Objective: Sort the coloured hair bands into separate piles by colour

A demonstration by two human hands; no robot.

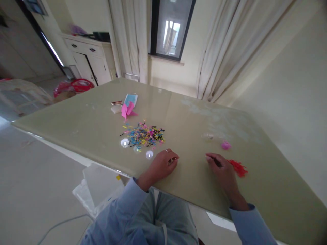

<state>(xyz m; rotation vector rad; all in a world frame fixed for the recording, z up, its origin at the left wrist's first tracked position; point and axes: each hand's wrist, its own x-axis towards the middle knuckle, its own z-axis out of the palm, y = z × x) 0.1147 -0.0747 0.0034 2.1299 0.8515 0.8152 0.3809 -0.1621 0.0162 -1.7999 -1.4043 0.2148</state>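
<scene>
The left hand (163, 164) rests by the near edge of the shiny table (189, 177), just beside a heap of small colorful strips (145, 134). Its fingers are curled in, tips close to the thumb. The right hand (222, 172) bends its fingers the same way, close to a red bunch (239, 168). Nobody can tell if either hand pinches something tiny. A pink lump (226, 145) lies past the right hand. Long curtains (130, 41) hang beside the window (171, 30).
</scene>
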